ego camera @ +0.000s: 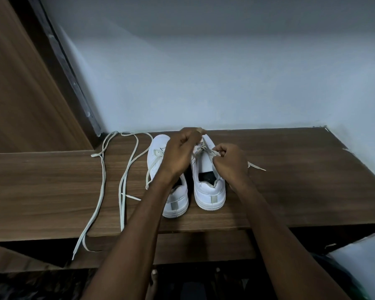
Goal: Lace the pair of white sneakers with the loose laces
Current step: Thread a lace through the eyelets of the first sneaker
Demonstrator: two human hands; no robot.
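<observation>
Your two white sneakers stand side by side at the centre of the frame on the wooden desk (290, 180), heels toward you and toes near the desk's far edge, which meets the pale wall. The left sneaker (175, 202) is partly hidden under your left forearm; the right sneaker (208, 187) shows its open collar and heel. Your left hand (180, 152) is curled, its fingers pinching a lace end above the toes, close to the far edge. Your right hand (227, 161) is also curled, gripping the lace (210, 153) threaded across the right sneaker, with a free end trailing to the right onto the desk. A loose lace (102, 187) lies at the left of the frame, running from the back corner forward and hanging over the desk's near edge. Bare desk stretches to the right of the sneakers up to the chipped right edge. A wooden panel (20, 83) rises at upper left.
</observation>
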